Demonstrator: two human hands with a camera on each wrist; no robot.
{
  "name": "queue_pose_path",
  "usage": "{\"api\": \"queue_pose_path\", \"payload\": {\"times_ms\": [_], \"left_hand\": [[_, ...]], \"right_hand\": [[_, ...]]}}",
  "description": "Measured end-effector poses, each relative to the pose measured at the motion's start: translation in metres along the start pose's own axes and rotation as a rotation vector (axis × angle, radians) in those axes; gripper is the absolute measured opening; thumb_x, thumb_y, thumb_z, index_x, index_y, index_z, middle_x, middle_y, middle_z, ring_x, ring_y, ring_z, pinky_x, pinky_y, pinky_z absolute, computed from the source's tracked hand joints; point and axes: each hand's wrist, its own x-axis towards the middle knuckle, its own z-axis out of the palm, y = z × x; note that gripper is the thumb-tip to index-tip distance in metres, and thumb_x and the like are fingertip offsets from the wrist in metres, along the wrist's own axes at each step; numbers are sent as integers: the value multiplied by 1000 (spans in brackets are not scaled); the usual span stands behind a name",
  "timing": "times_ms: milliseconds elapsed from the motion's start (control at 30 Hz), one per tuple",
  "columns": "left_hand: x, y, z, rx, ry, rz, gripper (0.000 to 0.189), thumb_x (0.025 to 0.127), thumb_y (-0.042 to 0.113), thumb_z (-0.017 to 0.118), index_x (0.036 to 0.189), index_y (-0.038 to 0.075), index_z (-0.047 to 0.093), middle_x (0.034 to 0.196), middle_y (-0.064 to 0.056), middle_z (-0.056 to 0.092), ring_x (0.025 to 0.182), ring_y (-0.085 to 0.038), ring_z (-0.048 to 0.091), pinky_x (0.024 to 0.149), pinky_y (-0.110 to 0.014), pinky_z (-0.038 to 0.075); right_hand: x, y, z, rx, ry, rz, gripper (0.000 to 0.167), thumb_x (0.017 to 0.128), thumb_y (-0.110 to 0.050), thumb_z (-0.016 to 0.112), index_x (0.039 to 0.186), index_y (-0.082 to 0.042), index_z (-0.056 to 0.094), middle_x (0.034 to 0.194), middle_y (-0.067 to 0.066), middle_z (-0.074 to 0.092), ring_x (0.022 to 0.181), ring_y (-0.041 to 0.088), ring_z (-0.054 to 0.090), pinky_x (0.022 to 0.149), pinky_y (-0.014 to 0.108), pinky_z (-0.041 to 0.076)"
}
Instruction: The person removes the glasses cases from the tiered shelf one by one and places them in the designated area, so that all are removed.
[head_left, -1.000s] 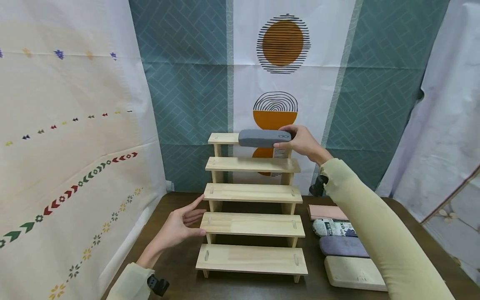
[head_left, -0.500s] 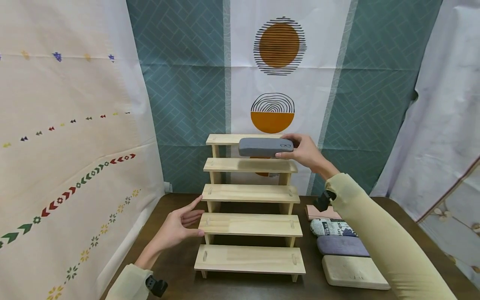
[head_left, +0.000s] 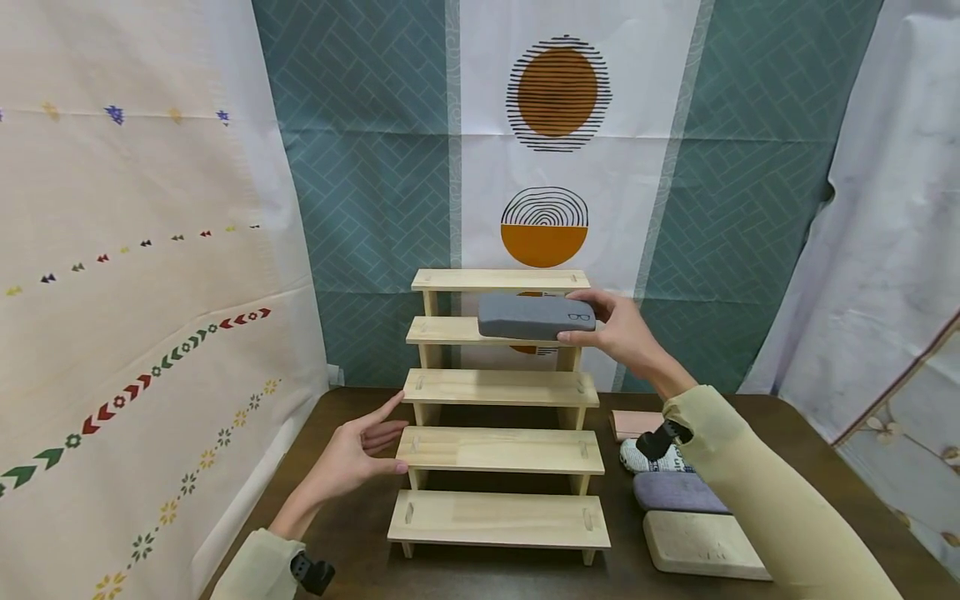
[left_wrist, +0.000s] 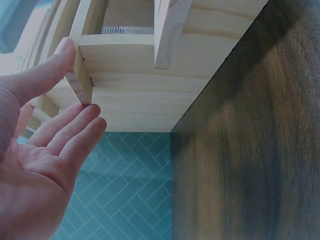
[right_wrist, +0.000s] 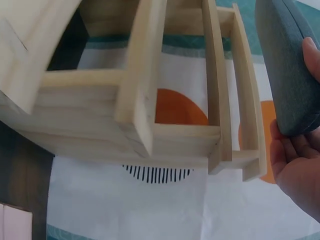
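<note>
My right hand [head_left: 626, 337] grips a blue-grey glasses case [head_left: 534, 317] by its right end, thumb in front and fingers behind. The case is level and overlaps the second step from the top in the head view; a small glasses mark shows on it. In the right wrist view the case [right_wrist: 290, 65] is apart from the wooden steps [right_wrist: 135, 90]. My left hand [head_left: 352, 457] is at the left side of the light wooden step rack [head_left: 502, 448], fingers straight. In the left wrist view the thumb and fingertips of that hand [left_wrist: 50, 150] touch a board's end [left_wrist: 80, 82].
Right of the rack lie a pink case [head_left: 633, 423], a printed white case [head_left: 645, 457], a purple case [head_left: 678, 492] and a cream case [head_left: 701, 543] in a row on the dark table [head_left: 352, 550]. Patterned cloths [head_left: 367, 167] hang behind and at both sides.
My right hand has brought the glasses case down and toward me, from in front of the top step to the second step's height. My left hand stays at the rack.
</note>
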Motion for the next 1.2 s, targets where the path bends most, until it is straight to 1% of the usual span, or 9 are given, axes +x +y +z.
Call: {"api": "queue_pose_path", "payload": {"times_ms": [200, 333, 467, 600, 733, 833, 1000, 1100, 1200], "left_hand": [[0, 0, 0, 5, 1, -2, 103, 79, 5, 93, 165, 21, 39, 154, -25, 50, 134, -42, 58, 103, -48, 54], [0, -1, 1, 4, 4, -1, 103, 79, 5, 93, 165, 21, 39, 152, -26, 52, 133, -42, 58, 104, -54, 52], [0, -1, 1, 5, 4, 0, 103, 79, 5, 93, 165, 20, 39, 150, -27, 53, 132, -42, 59, 104, -54, 52], [-1, -1, 1, 4, 3, -5, 103, 79, 5, 93, 165, 20, 39, 148, -28, 55, 132, -42, 59, 104, -54, 51], [-1, -1, 1, -2, 2, -7, 103, 79, 5, 93, 165, 21, 39, 148, -28, 55, 132, -42, 59, 104, -57, 50], [-1, -1, 1, -9, 2, -6, 103, 79, 5, 93, 165, 21, 39, 147, -28, 56, 133, -42, 59, 104, -54, 51], [-1, -1, 0, -21, -3, -3, 103, 80, 5, 93, 165, 21, 39, 147, -28, 56, 133, -42, 58, 104, -49, 53], [0, -1, 0, -23, -6, -1, 103, 80, 5, 93, 165, 21, 38, 147, -28, 55, 133, -42, 58, 104, -46, 54], [0, -1, 0, -25, -7, 0, 103, 80, 4, 93, 165, 21, 38, 148, -28, 55, 133, -42, 58, 104, -46, 54]], "right_hand": [[-19, 2, 2, 42, 14, 7, 62, 89, -12, 87, 144, -3, 60, 135, 17, 60, 115, 29, 59, 89, 30, 53], [-31, 8, 3, 37, 22, 7, 65, 89, -12, 87, 147, -3, 57, 134, 18, 60, 116, 29, 59, 88, 27, 54], [-43, 14, 5, 27, 28, 4, 66, 88, -12, 88, 146, -2, 58, 133, 18, 61, 115, 29, 58, 87, 25, 54], [-55, 20, 5, 15, 32, 10, 65, 87, -13, 89, 144, -3, 59, 131, 17, 62, 113, 30, 59, 86, 26, 55], [-67, 27, 4, 15, 30, 19, 66, 88, -14, 88, 145, -3, 58, 134, 17, 61, 117, 30, 58, 87, 28, 56], [-76, 32, 2, 20, 26, 20, 66, 89, -13, 87, 147, -4, 57, 137, 17, 59, 119, 30, 58, 88, 28, 57], [-92, 36, -1, 29, 32, 32, 67, 88, -11, 88, 147, -3, 57, 137, 18, 60, 116, 24, 60, 86, 27, 57], [-100, 39, -3, 28, 32, 44, 69, 88, -11, 88, 148, -2, 56, 137, 18, 60, 115, 19, 61, 87, 26, 57], [-107, 45, -4, 32, 24, 46, 70, 88, -11, 88, 148, -2, 55, 138, 18, 59, 116, 14, 61, 88, 24, 57]]}}
